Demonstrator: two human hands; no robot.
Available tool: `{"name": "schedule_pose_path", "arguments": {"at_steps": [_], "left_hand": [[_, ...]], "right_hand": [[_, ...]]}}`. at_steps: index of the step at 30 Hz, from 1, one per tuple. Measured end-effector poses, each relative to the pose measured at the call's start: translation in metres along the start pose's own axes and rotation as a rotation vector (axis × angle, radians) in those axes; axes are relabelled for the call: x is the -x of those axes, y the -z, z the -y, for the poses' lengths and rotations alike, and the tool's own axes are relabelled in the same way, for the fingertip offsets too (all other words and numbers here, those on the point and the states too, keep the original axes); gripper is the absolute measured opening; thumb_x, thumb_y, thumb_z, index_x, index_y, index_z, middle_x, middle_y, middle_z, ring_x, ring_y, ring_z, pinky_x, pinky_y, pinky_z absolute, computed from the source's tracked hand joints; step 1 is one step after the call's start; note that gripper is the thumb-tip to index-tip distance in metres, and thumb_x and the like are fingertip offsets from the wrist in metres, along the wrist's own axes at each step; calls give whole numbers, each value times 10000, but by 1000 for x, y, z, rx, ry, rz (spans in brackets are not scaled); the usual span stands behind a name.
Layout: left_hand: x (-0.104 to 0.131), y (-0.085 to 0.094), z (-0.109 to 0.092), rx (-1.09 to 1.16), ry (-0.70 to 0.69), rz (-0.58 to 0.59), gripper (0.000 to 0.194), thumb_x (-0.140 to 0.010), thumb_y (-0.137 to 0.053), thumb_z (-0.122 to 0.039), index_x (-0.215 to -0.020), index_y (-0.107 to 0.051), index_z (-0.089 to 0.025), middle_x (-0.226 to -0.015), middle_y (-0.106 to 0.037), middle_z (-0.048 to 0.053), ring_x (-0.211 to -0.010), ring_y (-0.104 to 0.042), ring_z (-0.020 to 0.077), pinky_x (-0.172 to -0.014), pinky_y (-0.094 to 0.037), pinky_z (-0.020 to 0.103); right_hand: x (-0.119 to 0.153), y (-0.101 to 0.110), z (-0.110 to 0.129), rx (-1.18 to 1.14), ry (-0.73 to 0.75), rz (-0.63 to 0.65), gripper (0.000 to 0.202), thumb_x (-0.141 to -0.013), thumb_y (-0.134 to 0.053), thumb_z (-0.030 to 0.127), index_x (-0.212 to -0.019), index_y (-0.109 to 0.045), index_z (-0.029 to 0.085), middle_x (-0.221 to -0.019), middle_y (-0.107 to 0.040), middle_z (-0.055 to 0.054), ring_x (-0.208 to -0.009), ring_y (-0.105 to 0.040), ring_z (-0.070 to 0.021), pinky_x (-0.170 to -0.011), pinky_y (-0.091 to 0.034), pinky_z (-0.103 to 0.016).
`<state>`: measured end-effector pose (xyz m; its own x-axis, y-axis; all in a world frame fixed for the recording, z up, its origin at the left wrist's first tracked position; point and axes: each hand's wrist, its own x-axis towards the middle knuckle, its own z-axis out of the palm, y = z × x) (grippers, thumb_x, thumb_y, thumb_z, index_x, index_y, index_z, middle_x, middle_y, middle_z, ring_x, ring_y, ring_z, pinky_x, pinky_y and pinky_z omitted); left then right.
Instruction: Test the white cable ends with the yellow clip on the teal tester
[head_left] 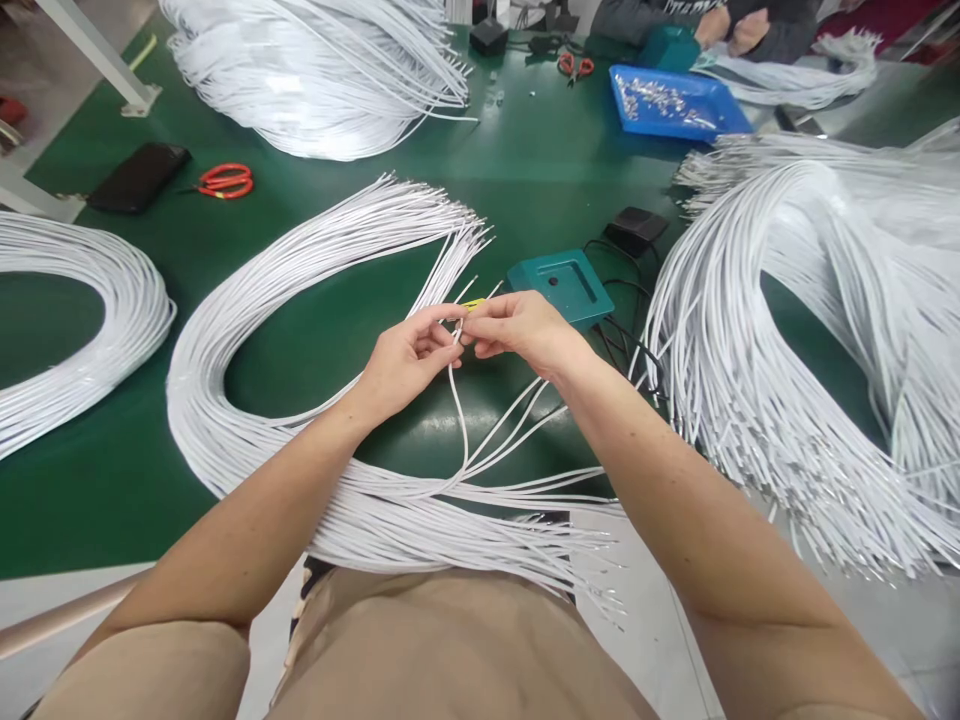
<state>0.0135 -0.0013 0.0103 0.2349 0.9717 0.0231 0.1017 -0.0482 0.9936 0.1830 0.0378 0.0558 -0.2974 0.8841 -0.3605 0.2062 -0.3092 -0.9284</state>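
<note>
My left hand (417, 358) pinches a white cable (459, 405) close to its end, its fingertips almost meeting those of my right hand (517, 325). The right thumb and forefinger are closed at the same spot, on the cable's tip; any small part between them is too hidden to make out. From the pinch the cable curves down to a large looped bundle of white cables (196, 370) around and below my hands. Just behind my right fingers a teal device (562, 285) with a recessed top stands on the table, a bit of yellow showing beside it.
On the green table (330, 300) lie red-handled snips (226, 181), a black phone-like case (139, 178) and more cable bundles (817, 330) left, right and behind. A blue tray (675, 103) holds small metal parts. Across the table are another person's hands (731, 30).
</note>
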Motion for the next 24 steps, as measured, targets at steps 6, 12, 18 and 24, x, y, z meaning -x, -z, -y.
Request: {"name": "schedule_pose_path", "arguments": {"at_steps": [6,12,18,24], "left_hand": [[1,1,-1,-163,-65,-29,347,-803,-627,-199,-1150,-622,-215,-751,-632,-13,-716,-668,128,-701,-501,228],[1,6,-3,-155,-61,-54,355,-796,-636,-219,-1151,-608,-213,-754,-617,-17,-716,-669,131,-707,-502,230],[0,5,-4,-162,-43,-50,356,-793,-638,-220,-1148,-616,-218,-754,-643,-9,-726,-671,141,-722,-509,241],[-1,7,0,-228,-90,-40,345,-806,-602,-193,-1149,-635,-224,-772,-664,-9,-731,-675,138,-726,-506,242]], "right_hand": [[-3,-3,-2,103,-49,-58,163,-675,-634,82,-542,-564,146,-520,-579,21,-467,-543,-72,-485,-514,-187],[-5,3,-7,54,-45,-31,68,-726,-611,156,-661,-627,146,-601,-617,3,-508,-559,-82,-540,-545,-225],[-3,-3,0,99,33,-25,51,-705,-654,174,-734,-677,139,-681,-657,-15,-589,-604,-89,-601,-535,-210],[-5,-6,0,56,1,-23,62,-659,-660,120,-632,-607,138,-610,-625,5,-569,-595,-86,-593,-524,-201]]}}
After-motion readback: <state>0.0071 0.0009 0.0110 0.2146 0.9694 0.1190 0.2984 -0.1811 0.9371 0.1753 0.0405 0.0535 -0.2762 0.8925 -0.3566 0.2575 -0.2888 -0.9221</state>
